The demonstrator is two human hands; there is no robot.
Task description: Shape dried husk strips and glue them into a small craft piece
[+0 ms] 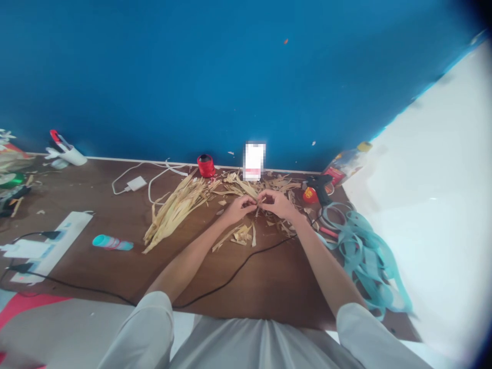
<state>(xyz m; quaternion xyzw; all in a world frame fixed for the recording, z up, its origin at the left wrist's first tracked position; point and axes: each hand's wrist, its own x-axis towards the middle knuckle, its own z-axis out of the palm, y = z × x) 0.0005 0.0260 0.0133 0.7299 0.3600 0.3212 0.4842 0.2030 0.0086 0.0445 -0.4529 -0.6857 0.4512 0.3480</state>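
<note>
Over the middle of the brown table, my left hand (243, 206) and my right hand (277, 203) meet with fingertips almost touching. Both are closed in a pinch on a dried corn husk (249, 190), a pale strip rising from between the fingers. Its lower end is too small to make out. Loose husk scraps (242, 234) lie just below my hands, and more shredded husk spreads behind them. To the left rests a long bundle of dried husks (177, 210).
A black glue gun (321, 187) and a heap of light-blue ribbon (363, 246) lie right. A red roll (206, 166) stands by the blue wall. Leftward are a blue tube (113, 243), a white charger (136, 183) and a power strip (61, 243). A black cable (234, 277) crosses the table.
</note>
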